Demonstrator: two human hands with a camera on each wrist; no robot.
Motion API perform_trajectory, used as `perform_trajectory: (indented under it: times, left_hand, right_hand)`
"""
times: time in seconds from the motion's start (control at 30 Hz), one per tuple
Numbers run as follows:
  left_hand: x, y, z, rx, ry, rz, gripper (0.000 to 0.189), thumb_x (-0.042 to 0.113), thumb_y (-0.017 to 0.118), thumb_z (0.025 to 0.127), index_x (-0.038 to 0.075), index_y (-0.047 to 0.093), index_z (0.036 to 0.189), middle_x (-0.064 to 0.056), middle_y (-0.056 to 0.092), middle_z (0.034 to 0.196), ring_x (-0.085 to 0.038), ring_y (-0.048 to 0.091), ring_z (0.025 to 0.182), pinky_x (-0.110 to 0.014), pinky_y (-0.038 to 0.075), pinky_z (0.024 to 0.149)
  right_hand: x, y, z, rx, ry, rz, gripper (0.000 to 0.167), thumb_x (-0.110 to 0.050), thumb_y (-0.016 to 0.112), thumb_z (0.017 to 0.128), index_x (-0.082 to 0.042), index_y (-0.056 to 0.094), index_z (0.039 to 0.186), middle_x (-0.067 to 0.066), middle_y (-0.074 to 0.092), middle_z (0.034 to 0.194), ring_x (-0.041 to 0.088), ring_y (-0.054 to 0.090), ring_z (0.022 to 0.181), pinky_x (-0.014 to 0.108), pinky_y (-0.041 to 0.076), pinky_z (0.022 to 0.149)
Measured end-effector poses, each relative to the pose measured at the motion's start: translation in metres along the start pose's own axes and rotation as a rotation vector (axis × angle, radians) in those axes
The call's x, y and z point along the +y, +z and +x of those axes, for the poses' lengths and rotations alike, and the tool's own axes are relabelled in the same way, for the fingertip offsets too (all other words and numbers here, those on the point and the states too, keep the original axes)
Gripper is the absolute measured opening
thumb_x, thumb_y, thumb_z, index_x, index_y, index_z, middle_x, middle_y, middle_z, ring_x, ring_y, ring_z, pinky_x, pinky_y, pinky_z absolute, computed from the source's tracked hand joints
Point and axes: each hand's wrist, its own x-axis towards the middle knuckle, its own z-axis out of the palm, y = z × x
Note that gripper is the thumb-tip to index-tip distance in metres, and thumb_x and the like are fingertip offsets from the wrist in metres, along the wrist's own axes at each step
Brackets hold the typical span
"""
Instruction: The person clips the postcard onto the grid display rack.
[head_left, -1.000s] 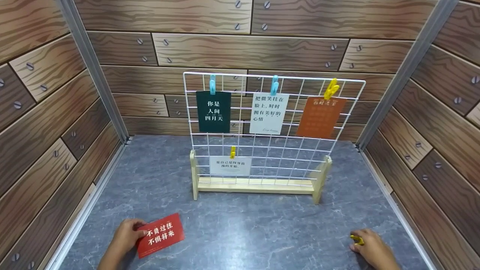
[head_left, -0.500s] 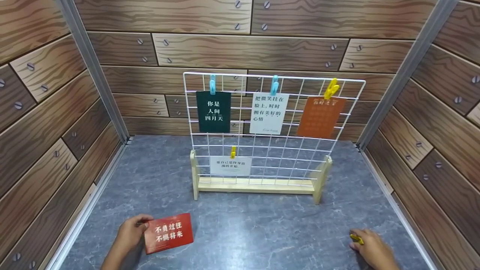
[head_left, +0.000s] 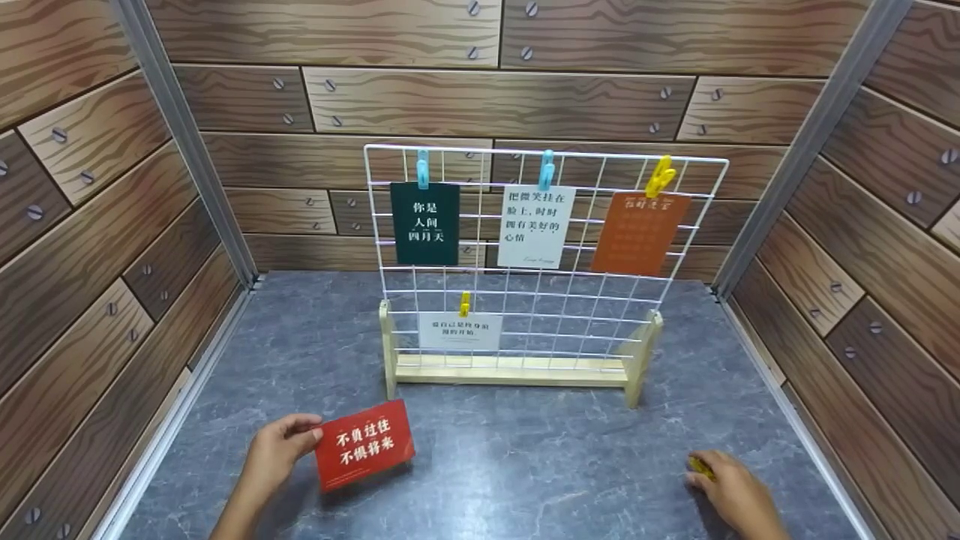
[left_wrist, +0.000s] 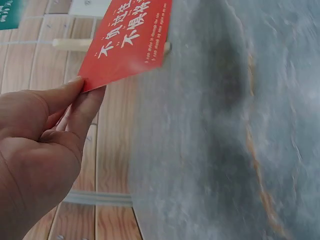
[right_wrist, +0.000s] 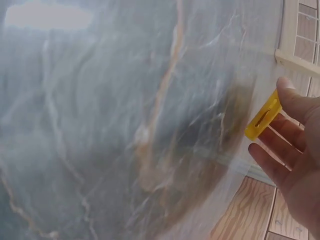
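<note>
A red card point(head_left: 365, 444) with white characters is pinched at its left edge by my left hand point(head_left: 279, 454), tilted up in front of the rack's left side. In the left wrist view the thumb lies on the printed face of the card point(left_wrist: 125, 42), fingers behind it. My right hand point(head_left: 735, 487) holds a yellow clothespin point(head_left: 702, 468) between thumb and fingers, low at the right. The right wrist view shows the same clothespin point(right_wrist: 263, 117) lengthwise in that grip. Between the hands, farther back, stands a white wire grid rack point(head_left: 555, 296) on a wooden base.
Clipped along the grid's top are a dark green card point(head_left: 425, 251), a white card point(head_left: 531, 251) and an orange card point(head_left: 640, 240). A smaller white card point(head_left: 459, 341) hangs lower left under a yellow clip point(head_left: 465, 304). Wood-patterned walls point(head_left: 420, 101) enclose the grey marbled table point(head_left: 510, 465).
My left hand has lifted the red card and carried it right and toward the rack. My right hand has shifted slightly left, still gripping the yellow clothespin, which has turned in the fingers.
</note>
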Motion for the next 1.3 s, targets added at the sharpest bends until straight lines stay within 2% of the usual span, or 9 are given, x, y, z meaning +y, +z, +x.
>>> perform_trajectory:
  times: [0.17, 0.37, 0.5, 0.67, 0.77, 0.9, 1.03, 1.13, 1.3]
  left_hand:
    - [0.011, 0.01, -0.002, 0.004, -0.012, -0.09, 0.024, -0.003, 0.067, 0.092, -0.011, 0.065, 0.115, -0.013, 0.068, 0.097, -0.017, 0.07, 0.088, -0.028, 0.061, 0.079]
    - [0.014, 0.021, -0.003, 0.013, -0.035, -0.12, 0.024, -0.003, 0.069, 0.091, -0.009, 0.068, 0.114, -0.011, 0.069, 0.095, -0.017, 0.071, 0.086, -0.026, 0.061, 0.077]
    - [0.013, 0.029, -0.004, 0.011, -0.034, -0.129, 0.021, 0.0, 0.072, 0.09, -0.009, 0.07, 0.109, -0.01, 0.071, 0.092, -0.017, 0.071, 0.084, -0.029, 0.061, 0.077]
    - [0.012, 0.04, -0.006, 0.001, -0.026, -0.123, 0.017, 0.002, 0.073, 0.089, -0.006, 0.071, 0.104, -0.01, 0.073, 0.092, -0.018, 0.071, 0.087, -0.031, 0.061, 0.08]
    - [0.012, 0.047, -0.006, -0.004, -0.005, -0.118, 0.017, 0.003, 0.074, 0.089, -0.006, 0.071, 0.103, -0.01, 0.073, 0.091, -0.017, 0.07, 0.086, -0.031, 0.06, 0.079]
    - [0.012, 0.057, -0.006, -0.004, 0.046, -0.105, 0.019, 0.002, 0.075, 0.087, -0.009, 0.071, 0.101, -0.01, 0.073, 0.088, -0.014, 0.068, 0.081, -0.026, 0.058, 0.074]
    - [0.014, 0.07, -0.006, -0.022, 0.07, -0.116, 0.018, 0.003, 0.076, 0.086, -0.009, 0.071, 0.099, -0.008, 0.072, 0.084, -0.013, 0.065, 0.078, -0.022, 0.055, 0.071]
    - [0.018, 0.083, -0.005, -0.069, 0.095, -0.157, 0.018, 0.003, 0.074, 0.088, -0.011, 0.07, 0.099, -0.008, 0.072, 0.083, -0.012, 0.066, 0.079, -0.022, 0.056, 0.072]
    - [0.026, 0.11, -0.005, -0.151, 0.173, -0.222, 0.021, 0.001, 0.072, 0.089, -0.016, 0.067, 0.1, -0.009, 0.072, 0.084, -0.009, 0.066, 0.077, -0.024, 0.059, 0.074]
  right_hand:
    - [-0.012, -0.001, -0.002, 0.048, -0.011, 0.023, 0.043, -0.019, 0.075, 0.089, -0.001, 0.065, 0.128, 0.018, 0.069, 0.113, 0.038, 0.067, 0.101, 0.058, 0.053, 0.082]
    - [-0.029, -0.003, 0.002, -0.005, 0.028, 0.075, 0.039, -0.023, 0.073, 0.092, -0.006, 0.066, 0.126, 0.009, 0.068, 0.107, 0.027, 0.066, 0.091, 0.049, 0.054, 0.072]
    - [-0.042, -0.002, 0.002, -0.007, 0.034, 0.098, 0.037, -0.023, 0.074, 0.091, -0.007, 0.068, 0.123, 0.006, 0.067, 0.105, 0.024, 0.066, 0.091, 0.046, 0.055, 0.072]
    - [-0.059, -0.002, -0.001, 0.018, 0.006, 0.115, 0.036, -0.023, 0.075, 0.09, -0.008, 0.069, 0.122, 0.006, 0.069, 0.107, 0.027, 0.067, 0.098, 0.05, 0.055, 0.078]
    - [-0.07, -0.003, -0.002, 0.036, -0.018, 0.119, 0.038, -0.024, 0.075, 0.09, -0.008, 0.068, 0.123, 0.006, 0.07, 0.111, 0.03, 0.067, 0.102, 0.052, 0.055, 0.081]
    - [-0.082, -0.003, -0.003, 0.095, -0.066, 0.13, 0.039, -0.02, 0.076, 0.088, -0.008, 0.068, 0.124, 0.005, 0.07, 0.108, 0.027, 0.068, 0.099, 0.047, 0.056, 0.079]
    - [-0.091, -0.004, -0.004, 0.157, -0.102, 0.135, 0.043, -0.018, 0.076, 0.088, -0.008, 0.067, 0.128, 0.001, 0.07, 0.105, 0.023, 0.068, 0.095, 0.042, 0.057, 0.079]
    - [-0.094, -0.007, -0.004, 0.163, -0.1, 0.15, 0.044, -0.019, 0.075, 0.088, -0.009, 0.066, 0.13, 0.0, 0.069, 0.105, 0.021, 0.068, 0.094, 0.041, 0.057, 0.079]
    - [-0.098, -0.01, -0.003, 0.149, -0.084, 0.203, 0.037, -0.017, 0.074, 0.09, -0.011, 0.068, 0.126, 0.001, 0.069, 0.107, 0.022, 0.068, 0.098, 0.04, 0.058, 0.082]
